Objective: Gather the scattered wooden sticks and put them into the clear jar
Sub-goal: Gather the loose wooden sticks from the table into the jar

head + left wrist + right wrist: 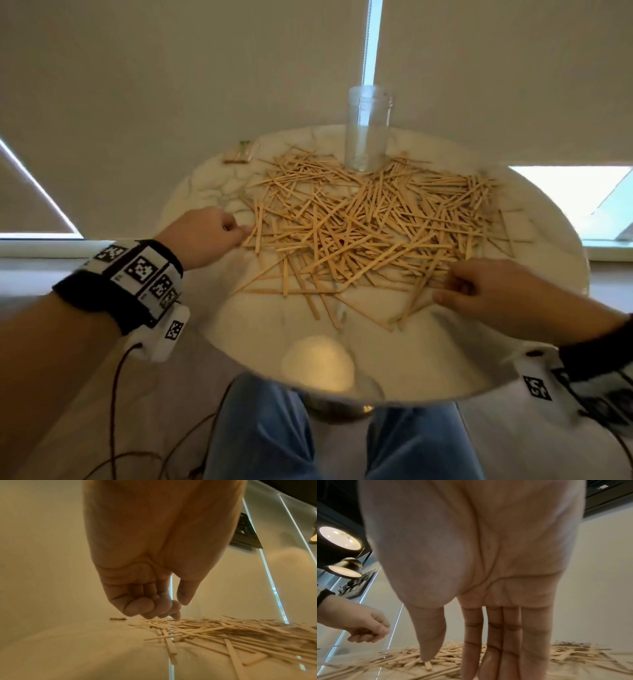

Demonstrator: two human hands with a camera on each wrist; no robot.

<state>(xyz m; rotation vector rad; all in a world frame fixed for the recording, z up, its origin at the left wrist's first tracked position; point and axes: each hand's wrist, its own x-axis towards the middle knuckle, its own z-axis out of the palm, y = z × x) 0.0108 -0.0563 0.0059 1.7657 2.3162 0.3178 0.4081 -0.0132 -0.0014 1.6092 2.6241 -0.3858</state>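
Below the tabletop's near edge, blue jeans (260,435) over two knees; on either forearm a black band with black-and-white square markers (137,274), cable trailing from the left one.

At the near-right part of the round, pale, veined tabletop (260,329), right hand (486,294) palm down at the fringe of the wooden sticks (370,222); in the right wrist view fingers (494,642) straight and held together, reaching down onto the pile, thumb apart with its tip touching the end of one stick; nothing gripped, only touched.

Toward the left edge, a little farther in, left hand (202,236) at the left fringe of the pile; fingers (140,607) curled tight toward the palm in the left wrist view, thumb apart from them, one fingertip down on the outermost stick ends; clenched, with no stick seen inside the curl.

Across the middle of the tabletop, from between the hands to the far edge, the sticks in a loose, flat, criss-crossed heap, thin and light brown; a few strays lying apart toward the near edge; bulk spread toward the right edge.

At the far edge, right of centre, the clear jar (368,130) upright, mouth open, base just touching the far fringe of the heap; cannot tell whether anything lies inside.

At the far-left edge, well apart from the jar, a small brownish object (239,154), too blurred to identify.

Beyond the tabletop, pale roller blinds (171,85) with bright gaps between.
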